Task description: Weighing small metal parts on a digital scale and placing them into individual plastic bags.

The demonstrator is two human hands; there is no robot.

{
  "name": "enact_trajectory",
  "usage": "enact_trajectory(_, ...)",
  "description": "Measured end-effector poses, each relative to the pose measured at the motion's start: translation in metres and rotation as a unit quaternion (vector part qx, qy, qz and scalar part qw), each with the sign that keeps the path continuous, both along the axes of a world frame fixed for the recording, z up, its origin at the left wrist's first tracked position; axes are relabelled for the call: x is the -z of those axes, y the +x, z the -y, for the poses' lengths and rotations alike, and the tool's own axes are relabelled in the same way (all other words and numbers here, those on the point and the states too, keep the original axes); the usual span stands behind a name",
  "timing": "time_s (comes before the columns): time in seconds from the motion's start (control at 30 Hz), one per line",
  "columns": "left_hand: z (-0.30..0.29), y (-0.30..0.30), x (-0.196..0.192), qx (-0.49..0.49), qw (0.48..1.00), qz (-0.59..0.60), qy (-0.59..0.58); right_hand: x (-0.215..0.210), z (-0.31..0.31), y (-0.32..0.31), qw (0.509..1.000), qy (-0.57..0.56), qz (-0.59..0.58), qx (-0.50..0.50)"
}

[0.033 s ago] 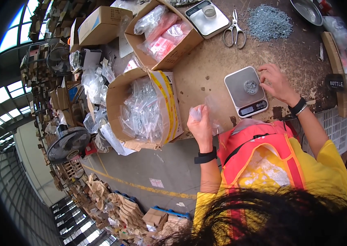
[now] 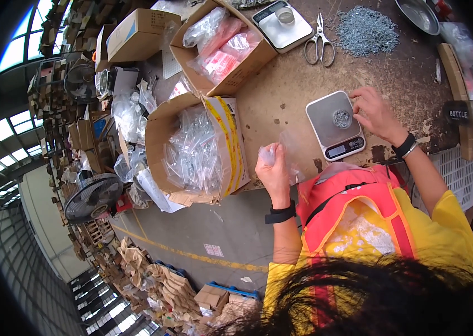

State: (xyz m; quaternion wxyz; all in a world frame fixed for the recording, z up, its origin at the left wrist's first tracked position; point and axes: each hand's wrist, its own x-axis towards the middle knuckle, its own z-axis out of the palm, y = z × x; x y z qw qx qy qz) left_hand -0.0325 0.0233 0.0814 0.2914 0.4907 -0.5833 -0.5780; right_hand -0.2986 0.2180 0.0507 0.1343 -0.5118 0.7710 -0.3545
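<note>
My left hand (image 2: 273, 175) is closed around clear plastic bags (image 2: 290, 152), whose thin film sticks out past the fingers beside the table's front edge. My right hand (image 2: 375, 115) is at the right edge of a digital kitchen scale (image 2: 316, 116), its bent fingers apart and nothing visible in them. On the scale's plate sits a small round dish of metal screws (image 2: 341, 119). To the left of my left hand, an open cardboard box (image 2: 238, 147) holds many clear bags with metal pieces inside.
Farther back lie a heap of small screws (image 2: 368, 31), scissors (image 2: 320, 45) and a second scale (image 2: 288, 33) bearing a small cup. Another cardboard box (image 2: 253, 64) contains pink and clear plastic bags. A metal bowl (image 2: 420, 17) stands far right; a fan (image 2: 93, 197) is at left.
</note>
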Motion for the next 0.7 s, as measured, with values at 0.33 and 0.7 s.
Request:
enact_trajectory(0.33,0.007,0.01,-0.002,0.048,0.999,0.017,0.006,0.003,0.037,0.032,0.971,0.119,-0.208,-0.018)
enact_trajectory(0.7,0.037,0.025,-0.002,0.087,0.995,-0.029,0.027,0.014,0.044,0.045,0.977,0.136,-0.162,-0.013)
